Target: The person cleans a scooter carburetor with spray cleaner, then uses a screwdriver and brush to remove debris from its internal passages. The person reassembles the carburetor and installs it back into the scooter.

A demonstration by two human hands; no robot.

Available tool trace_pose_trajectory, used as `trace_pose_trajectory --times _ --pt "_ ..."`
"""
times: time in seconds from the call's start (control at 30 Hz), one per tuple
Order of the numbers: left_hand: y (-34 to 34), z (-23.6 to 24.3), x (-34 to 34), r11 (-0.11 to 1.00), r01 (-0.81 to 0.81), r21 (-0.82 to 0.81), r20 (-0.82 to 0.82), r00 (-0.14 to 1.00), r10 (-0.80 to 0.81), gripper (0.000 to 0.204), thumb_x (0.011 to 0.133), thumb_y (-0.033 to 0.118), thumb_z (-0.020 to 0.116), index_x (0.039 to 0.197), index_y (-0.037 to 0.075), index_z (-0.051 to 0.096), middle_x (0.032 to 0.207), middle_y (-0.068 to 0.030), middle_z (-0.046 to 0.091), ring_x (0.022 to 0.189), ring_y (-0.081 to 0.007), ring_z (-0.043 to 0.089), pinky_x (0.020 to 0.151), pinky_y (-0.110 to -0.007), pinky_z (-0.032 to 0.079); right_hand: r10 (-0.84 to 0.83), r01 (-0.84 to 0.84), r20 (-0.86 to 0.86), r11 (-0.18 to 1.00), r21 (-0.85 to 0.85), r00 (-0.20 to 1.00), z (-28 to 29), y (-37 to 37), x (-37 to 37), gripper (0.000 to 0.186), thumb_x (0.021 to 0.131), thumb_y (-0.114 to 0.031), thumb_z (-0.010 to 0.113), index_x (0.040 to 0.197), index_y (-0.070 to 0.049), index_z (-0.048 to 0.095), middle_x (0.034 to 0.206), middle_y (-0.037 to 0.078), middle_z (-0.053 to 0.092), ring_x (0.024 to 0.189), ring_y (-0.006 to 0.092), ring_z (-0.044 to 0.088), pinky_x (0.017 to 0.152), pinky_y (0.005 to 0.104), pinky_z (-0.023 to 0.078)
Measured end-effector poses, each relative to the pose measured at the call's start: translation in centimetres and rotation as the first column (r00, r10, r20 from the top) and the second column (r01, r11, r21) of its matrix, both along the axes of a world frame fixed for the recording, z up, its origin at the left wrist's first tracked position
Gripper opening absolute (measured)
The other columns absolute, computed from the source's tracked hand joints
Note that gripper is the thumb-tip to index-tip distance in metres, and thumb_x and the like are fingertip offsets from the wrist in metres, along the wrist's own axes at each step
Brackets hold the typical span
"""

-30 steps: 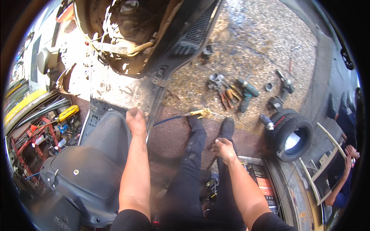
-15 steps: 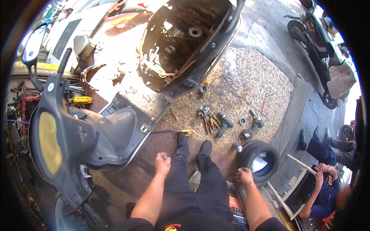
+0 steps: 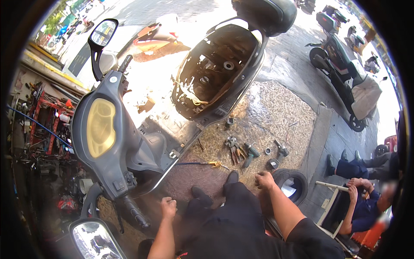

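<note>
My left hand (image 3: pixel 169 207) hangs with curled fingers below the scooter's floorboard, apart from it and near the handlebar grip (image 3: pixel 136 212). My right hand (image 3: pixel 264 179), also loosely closed, is in front of a black tyre (image 3: pixel 302 190) lying on the ground. Neither hand shows anything held. A grey scooter (image 3: pixel 125 151) stands to the left, its seat opened and the bay under it (image 3: pixel 215 73) exposed. On the floor ahead lie a yellow air blow gun (image 3: pixel 215 164) on a hose, several pliers (image 3: pixel 235 150), a green cordless drill (image 3: pixel 250 154) and another power tool (image 3: pixel 277 155).
A red rack crammed with tools (image 3: pixel 45 116) fills the left side. At the right a seated person (image 3: pixel 366 207) is beside a pale metal frame (image 3: pixel 332 185), with another person's legs behind. A parked scooter (image 3: pixel 345 73) stands at the far right.
My view has shifted left and lifted, bringing more of the scooter and tool rack into sight. My left hand sits lower; my right hand is farther forward, and my feet have shifted.
</note>
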State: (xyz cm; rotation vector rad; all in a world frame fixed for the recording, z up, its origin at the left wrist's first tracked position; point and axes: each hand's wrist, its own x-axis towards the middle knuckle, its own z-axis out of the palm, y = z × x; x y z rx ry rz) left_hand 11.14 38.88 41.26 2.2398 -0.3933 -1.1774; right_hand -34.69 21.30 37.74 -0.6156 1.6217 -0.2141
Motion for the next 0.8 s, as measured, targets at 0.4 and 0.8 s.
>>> trace_pose_trajectory --times 0.4,0.8 --pt "11.3 5.9 13.4 0.975 -0.201 0.094 -0.105 0.972 0.210 0.013 0.085 0.005 0.055 0.096 0.010 0.053 0.074 -0.0026 0.054 0.056 -0.0133 0.052 0.045 -0.026 0.043 0.254 -0.259 -0.183 0.966 -0.007 0.950 4.7 6.6 9.4 0.033 0.088 -0.029 0.065 0.103 -0.001 0.071 0.074 0.014 0.069 0.060 0.0222 0.067 0.057 0.0355 0.054" --pt "13.9 5.8 15.4 0.933 -0.311 -0.180 -0.052 0.950 0.307 0.026 0.093 0.028 0.060 0.112 0.010 0.060 0.090 -0.0026 0.062 0.080 -0.0182 0.062 0.071 -0.037 0.054 0.353 -0.354 -0.067 0.935 -0.005 0.933 3.6 4.9 12.3 0.033 0.089 -0.020 0.059 0.110 0.004 0.066 0.080 0.011 0.066 0.063 0.0205 0.065 0.050 0.0320 0.052"
